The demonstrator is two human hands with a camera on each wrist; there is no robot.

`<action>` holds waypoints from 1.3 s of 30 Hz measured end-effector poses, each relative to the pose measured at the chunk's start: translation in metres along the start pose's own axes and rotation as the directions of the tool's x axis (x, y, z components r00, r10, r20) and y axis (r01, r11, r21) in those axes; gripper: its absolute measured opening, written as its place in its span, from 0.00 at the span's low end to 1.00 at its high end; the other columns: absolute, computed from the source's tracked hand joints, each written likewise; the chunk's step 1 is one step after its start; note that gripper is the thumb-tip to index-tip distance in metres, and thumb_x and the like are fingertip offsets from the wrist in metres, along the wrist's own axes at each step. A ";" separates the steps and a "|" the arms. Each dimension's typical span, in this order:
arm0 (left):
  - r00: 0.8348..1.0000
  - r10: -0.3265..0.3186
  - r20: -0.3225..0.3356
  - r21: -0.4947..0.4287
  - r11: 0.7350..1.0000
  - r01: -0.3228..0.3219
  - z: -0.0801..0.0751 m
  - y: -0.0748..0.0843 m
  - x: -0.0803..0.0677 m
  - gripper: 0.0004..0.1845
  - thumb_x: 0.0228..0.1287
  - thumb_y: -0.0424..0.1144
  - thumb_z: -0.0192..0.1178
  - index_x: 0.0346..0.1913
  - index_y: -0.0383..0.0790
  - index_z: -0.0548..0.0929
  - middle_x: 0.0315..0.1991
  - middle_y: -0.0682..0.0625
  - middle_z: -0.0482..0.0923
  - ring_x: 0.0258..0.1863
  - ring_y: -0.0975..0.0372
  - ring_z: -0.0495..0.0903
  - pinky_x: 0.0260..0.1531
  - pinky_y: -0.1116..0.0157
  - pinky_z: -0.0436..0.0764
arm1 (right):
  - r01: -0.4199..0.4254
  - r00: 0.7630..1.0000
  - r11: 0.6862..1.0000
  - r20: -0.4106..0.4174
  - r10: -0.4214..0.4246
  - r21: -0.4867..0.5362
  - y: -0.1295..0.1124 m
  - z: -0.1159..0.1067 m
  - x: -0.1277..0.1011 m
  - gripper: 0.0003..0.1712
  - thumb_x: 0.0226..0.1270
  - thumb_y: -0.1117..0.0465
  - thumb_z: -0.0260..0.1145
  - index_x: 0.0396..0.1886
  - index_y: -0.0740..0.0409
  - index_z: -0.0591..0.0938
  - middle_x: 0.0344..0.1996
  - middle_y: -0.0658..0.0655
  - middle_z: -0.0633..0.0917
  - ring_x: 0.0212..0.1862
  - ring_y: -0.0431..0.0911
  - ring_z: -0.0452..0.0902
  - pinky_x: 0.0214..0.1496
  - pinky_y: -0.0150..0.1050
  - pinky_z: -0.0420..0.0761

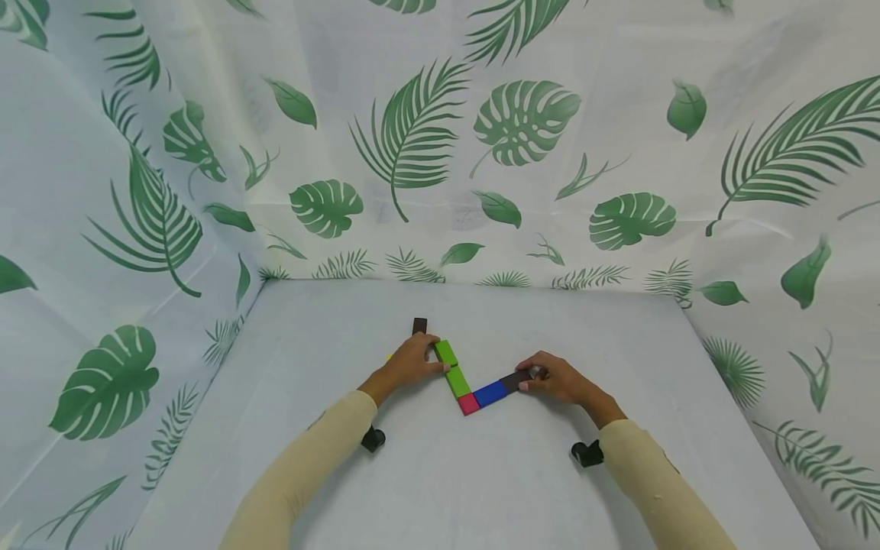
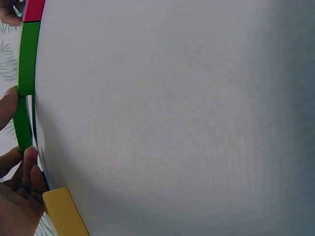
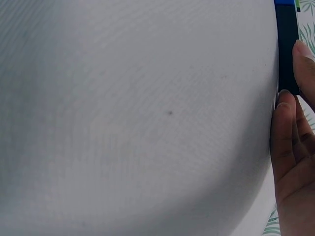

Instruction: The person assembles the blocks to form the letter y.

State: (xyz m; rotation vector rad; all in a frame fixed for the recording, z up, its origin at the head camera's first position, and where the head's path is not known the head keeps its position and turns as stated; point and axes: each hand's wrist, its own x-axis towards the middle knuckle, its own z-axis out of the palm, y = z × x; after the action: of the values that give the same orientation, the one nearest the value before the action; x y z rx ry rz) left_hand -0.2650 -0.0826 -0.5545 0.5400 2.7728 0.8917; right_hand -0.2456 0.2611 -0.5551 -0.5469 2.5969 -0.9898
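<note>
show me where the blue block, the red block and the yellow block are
blue block point(image 1: 490, 393), head view, middle of its top face.
red block point(image 1: 469, 404), head view, middle of its top face.
yellow block point(image 2: 65, 212), left wrist view, its top face.

Looks like a makeshift recording booth rather than a real room. A white curtain printed with green leaves wraps the back and both sides of the frame, and it boxes in a plain pale tabletop filling the lower middle.
</note>
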 end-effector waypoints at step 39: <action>1.000 -0.003 0.015 -0.015 1.000 0.003 -0.001 0.000 0.002 0.34 0.63 0.49 0.70 0.65 0.33 0.75 0.44 0.46 0.73 0.39 0.61 0.69 0.42 0.64 0.72 | -0.005 1.000 1.000 -0.001 0.005 -0.010 0.000 0.000 0.001 0.23 0.63 0.53 0.74 0.56 0.53 0.83 0.47 0.54 0.80 0.42 0.46 0.73 0.45 0.41 0.73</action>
State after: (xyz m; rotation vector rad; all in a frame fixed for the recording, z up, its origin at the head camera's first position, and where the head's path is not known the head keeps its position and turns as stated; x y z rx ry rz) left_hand -0.2668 -0.0827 -0.5543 0.5373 2.7506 0.9038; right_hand -0.2467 0.2606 -0.5552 -0.5419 2.6045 -0.9763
